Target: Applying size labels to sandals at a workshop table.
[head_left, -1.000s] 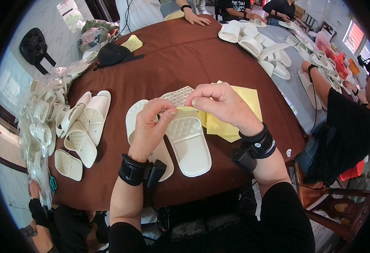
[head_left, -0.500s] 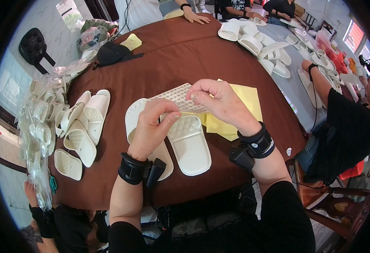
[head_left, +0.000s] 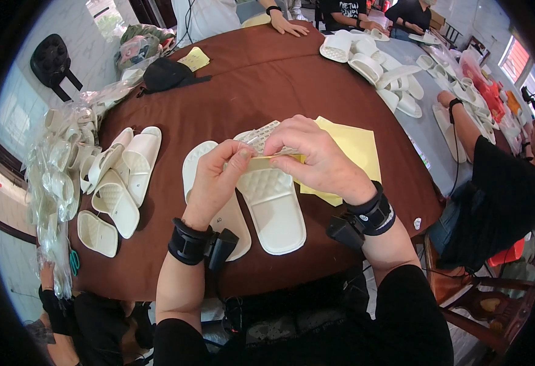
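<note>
Both hands are raised over a pair of cream slide sandals lying on the brown-covered table. My left hand pinches the near edge of a pale sheet with rows of small dark marks, which looks like a sticker sheet. My right hand is closed on the same edge, its fingertips close to the left ones. The fingers hide much of the sheet. Below lie the right sandal, its footbed facing up, and the left sandal, partly covered by my left hand and wrist. Yellow paper sheets lie beside my right hand.
Several cream sandals and a clear plastic-wrapped heap are on the left, with teal scissors. A black cap lies farther back. More sandals cover the grey table at right. Other people stand or sit around.
My hands have come closer together, the right one moving left along the sheet. The sheet's near edge is now bent between the fingertips, and less of the sheet shows.
</note>
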### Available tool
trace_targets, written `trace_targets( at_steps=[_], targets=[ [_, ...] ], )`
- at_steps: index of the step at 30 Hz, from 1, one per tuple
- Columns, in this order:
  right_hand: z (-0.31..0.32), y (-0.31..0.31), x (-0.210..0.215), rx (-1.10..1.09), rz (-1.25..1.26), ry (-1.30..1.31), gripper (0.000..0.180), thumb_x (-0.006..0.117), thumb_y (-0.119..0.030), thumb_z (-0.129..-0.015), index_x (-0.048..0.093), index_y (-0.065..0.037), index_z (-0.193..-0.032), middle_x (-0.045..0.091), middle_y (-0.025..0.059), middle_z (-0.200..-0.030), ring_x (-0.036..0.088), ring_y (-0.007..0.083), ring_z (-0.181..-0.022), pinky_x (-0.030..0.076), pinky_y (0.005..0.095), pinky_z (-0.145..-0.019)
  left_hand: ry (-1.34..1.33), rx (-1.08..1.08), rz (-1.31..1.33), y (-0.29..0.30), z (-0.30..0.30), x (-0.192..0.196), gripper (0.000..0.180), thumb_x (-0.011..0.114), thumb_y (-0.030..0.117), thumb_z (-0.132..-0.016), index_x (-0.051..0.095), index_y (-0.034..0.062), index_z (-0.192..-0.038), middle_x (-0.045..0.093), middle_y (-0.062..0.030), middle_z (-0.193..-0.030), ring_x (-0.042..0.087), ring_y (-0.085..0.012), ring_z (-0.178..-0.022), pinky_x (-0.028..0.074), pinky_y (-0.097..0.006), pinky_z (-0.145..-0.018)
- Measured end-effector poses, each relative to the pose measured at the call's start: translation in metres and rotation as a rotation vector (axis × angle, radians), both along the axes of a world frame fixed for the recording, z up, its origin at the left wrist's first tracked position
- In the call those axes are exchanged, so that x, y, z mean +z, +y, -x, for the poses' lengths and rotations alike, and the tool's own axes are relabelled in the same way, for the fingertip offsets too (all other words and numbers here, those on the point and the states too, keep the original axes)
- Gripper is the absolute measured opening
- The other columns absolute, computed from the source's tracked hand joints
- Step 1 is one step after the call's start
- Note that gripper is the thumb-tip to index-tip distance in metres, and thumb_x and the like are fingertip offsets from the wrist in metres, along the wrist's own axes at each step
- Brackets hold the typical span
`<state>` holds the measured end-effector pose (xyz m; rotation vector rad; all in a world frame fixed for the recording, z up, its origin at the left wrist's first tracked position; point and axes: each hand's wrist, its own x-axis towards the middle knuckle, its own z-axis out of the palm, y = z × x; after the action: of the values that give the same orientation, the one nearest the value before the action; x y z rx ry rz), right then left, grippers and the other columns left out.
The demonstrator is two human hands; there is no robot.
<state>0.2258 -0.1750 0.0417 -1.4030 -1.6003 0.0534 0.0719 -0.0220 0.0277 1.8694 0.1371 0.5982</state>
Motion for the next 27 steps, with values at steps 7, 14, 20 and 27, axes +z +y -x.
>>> trace_targets(
  at_steps=[7,14,20,27],
  targets=[
    [0.003,-0.004,0.004,-0.036,-0.038,-0.193,0.017,0.071,-0.006,-0.079,0.071,-0.01,-0.096,0.061,0.0027,-0.092,0.054,0.022,-0.091,0.041,0.0338,-0.084,0.052,0.089,0.049,0.003,-0.001,-0.003,0.017,0.055,0.015,-0.098,0.063,-0.0002,-0.098,0.063,0.0022,-0.088,0.053,-0.0048,-0.085,0.043,-0.021,-0.078],
    [0.003,-0.001,0.0,-0.048,-0.056,-0.278,0.011,0.07,-0.009,-0.08,0.07,-0.011,-0.09,0.058,0.0019,-0.085,0.052,0.023,-0.086,0.04,0.0342,-0.08,0.056,0.097,-0.015,0.003,-0.004,-0.008,0.013,0.058,0.012,-0.095,0.062,-0.0004,-0.098,0.062,0.0014,-0.087,0.053,-0.0055,-0.082,0.044,-0.022,-0.074],
    [0.003,0.001,-0.003,-0.071,0.022,-0.271,0.005,0.065,-0.01,-0.081,0.06,-0.008,-0.08,0.056,0.0052,-0.083,0.052,0.0252,-0.091,0.039,0.0365,-0.081,0.027,0.113,-0.217,0.002,-0.006,-0.011,0.01,0.062,0.008,-0.091,0.06,0.0004,-0.097,0.062,-0.004,-0.088,0.057,-0.0121,-0.081,0.047,-0.026,-0.072],
    [-0.002,0.004,-0.009,-0.035,0.011,-0.19,0.007,0.064,-0.007,-0.079,0.057,-0.007,-0.079,0.056,0.0069,-0.081,0.053,0.0277,-0.086,0.041,0.0382,-0.081,-0.118,0.084,-0.367,-0.005,-0.008,-0.005,0.012,0.059,-0.004,-0.086,0.06,0.0014,-0.096,0.06,-0.0081,-0.092,0.06,-0.0204,-0.082,0.049,-0.03,-0.072]
  ],
)
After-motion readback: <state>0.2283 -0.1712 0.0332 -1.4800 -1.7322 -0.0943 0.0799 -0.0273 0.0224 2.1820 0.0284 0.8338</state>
